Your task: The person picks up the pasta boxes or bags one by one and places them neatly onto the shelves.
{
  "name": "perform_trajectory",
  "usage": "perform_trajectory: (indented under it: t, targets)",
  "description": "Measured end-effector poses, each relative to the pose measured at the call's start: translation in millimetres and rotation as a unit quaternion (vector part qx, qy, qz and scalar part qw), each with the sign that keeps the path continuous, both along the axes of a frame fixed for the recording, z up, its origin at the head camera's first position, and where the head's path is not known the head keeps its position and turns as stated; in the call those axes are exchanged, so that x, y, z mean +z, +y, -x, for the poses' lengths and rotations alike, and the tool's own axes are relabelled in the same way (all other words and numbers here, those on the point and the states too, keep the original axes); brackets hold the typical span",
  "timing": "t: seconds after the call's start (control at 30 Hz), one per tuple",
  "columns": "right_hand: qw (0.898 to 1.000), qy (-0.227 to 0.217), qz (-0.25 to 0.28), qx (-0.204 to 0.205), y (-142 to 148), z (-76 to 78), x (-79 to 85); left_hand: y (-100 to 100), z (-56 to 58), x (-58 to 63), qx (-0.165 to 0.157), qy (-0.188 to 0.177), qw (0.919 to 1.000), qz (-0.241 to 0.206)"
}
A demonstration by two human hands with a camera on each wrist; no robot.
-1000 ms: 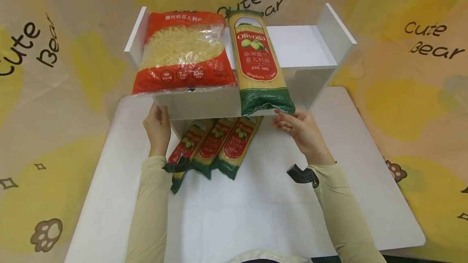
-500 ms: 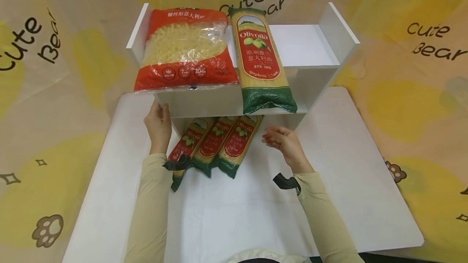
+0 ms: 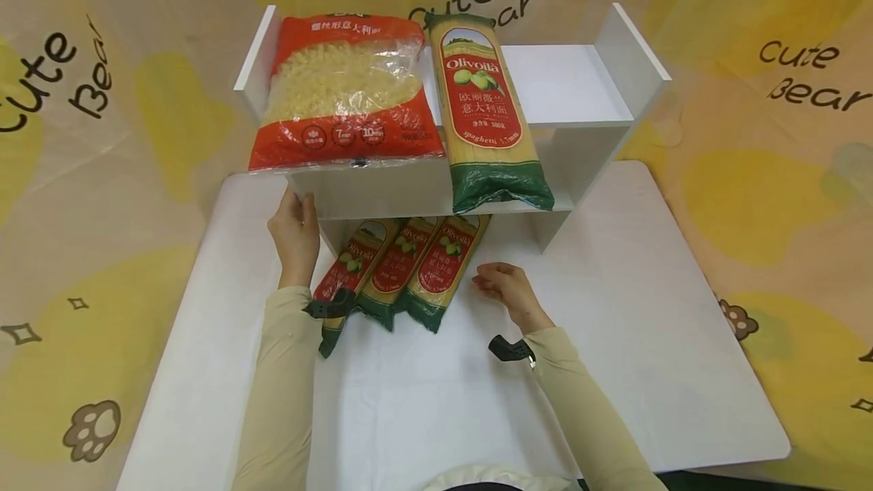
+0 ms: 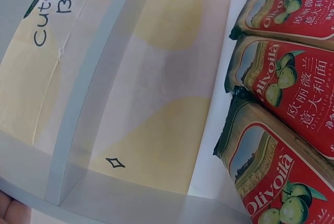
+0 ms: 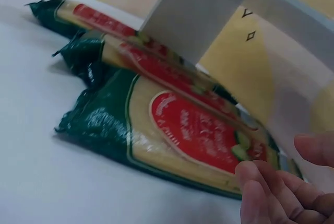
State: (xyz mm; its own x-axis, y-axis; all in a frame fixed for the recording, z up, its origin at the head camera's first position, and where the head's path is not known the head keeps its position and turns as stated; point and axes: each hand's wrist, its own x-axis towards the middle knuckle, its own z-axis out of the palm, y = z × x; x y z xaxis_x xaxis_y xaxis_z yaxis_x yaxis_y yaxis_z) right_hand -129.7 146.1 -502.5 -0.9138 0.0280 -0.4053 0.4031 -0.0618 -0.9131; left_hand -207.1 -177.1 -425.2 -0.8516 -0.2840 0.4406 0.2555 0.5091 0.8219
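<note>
My left hand [image 3: 295, 241] grips the left side panel of a white shelf [image 3: 385, 189]; in the left wrist view its fingertips [image 4: 14, 212] show at the panel's edge. Three spaghetti packs lie slanted side by side on the table, partly under the shelf: a right one [image 3: 442, 267], a middle one [image 3: 398, 271] and a left one [image 3: 351, 264]. Just right of them hovers my right hand [image 3: 510, 294], fingers loosely bent and holding nothing. In the right wrist view, its fingers [image 5: 253, 187] overlap the nearest pack [image 5: 188, 130]; contact cannot be told.
On the shelf's upper level lean a red bag of spiral pasta [image 3: 348, 89] and another spaghetti pack [image 3: 484, 104], both jutting past the front edge. The shelf stands towards the back of a white table [image 3: 648, 339]. A printed cloth [image 3: 750, 195] hangs behind.
My right hand has left the lower end of the upper spaghetti pack and moved down and left towards the packs on the table. The left hand stays at the shelf.
</note>
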Motion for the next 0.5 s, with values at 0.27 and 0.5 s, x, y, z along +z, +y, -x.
perform_trajectory:
  t: [0.27, 0.5]
  targets:
    - [1.000, -0.023, -0.003, -0.009, -8.6, 2.6, -17.1, -0.1, -0.1, -0.7, 0.003, -0.004, 1.0000, 0.002]
    - [1.000, -0.020, -0.001, -0.016, -18.2, 2.6, -25.5, 0.5, 0.2, -0.7, 0.005, -0.002, 1.0000, 0.001]
